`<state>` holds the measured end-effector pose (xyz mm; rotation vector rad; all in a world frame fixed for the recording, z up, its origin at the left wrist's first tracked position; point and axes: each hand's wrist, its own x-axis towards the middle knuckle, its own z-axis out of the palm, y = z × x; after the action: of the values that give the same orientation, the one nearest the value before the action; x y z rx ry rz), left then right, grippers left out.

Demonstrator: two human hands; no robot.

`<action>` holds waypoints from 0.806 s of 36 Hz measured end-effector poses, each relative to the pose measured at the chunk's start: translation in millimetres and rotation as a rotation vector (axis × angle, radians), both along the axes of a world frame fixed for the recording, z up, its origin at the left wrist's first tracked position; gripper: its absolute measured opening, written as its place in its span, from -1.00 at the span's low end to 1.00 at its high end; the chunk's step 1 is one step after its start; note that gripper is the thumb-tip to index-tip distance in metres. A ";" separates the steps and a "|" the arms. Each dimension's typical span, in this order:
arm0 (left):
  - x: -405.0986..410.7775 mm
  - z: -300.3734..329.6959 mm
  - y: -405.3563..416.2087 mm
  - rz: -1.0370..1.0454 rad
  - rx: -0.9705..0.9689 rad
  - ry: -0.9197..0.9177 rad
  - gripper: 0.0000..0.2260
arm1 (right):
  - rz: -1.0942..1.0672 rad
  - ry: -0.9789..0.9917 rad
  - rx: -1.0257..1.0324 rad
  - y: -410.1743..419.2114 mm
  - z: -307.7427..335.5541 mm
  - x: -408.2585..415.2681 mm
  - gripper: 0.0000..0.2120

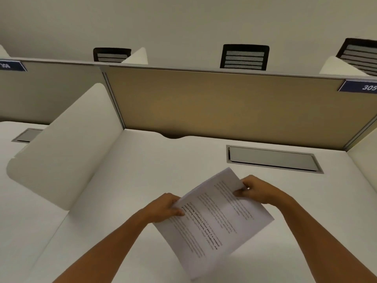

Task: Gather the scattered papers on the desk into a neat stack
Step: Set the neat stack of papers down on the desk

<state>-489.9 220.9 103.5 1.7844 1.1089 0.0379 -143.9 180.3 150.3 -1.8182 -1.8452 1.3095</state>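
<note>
A bundle of white printed papers [214, 221] is held above the white desk [142, 180], tilted with its long side running from upper right to lower left. My left hand [165, 207] grips the bundle's left edge, thumb on top. My right hand [257, 190] pinches the far right edge near the top corner. The sheets lie roughly on one another, with edges slightly offset at the top. No other loose sheet shows on the desk.
A grey cable hatch [273, 159] is set into the desk behind the papers. A tan partition [224, 103] closes the back, and a white side divider [67, 148] stands on the left. Black chair backs [243, 57] rise beyond the partition.
</note>
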 end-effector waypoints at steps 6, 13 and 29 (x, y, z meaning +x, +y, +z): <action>-10.9 3.4 -9.6 0.202 -0.079 -0.189 -0.81 | -0.174 0.272 -0.010 4.3 24.9 1.6 -0.74; -22.4 3.3 -24.8 0.397 -0.188 -0.419 -0.69 | -0.403 0.618 -0.082 -4.4 2.3 4.7 -0.52; -13.1 -28.4 -49.5 0.751 -0.206 -0.603 -0.81 | -0.586 0.610 0.024 -61.3 -70.0 -106.0 -0.79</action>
<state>-503.0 171.4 75.1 0.9829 1.2027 0.8249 -249.9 119.0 80.3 -1.5287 -0.9197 1.3747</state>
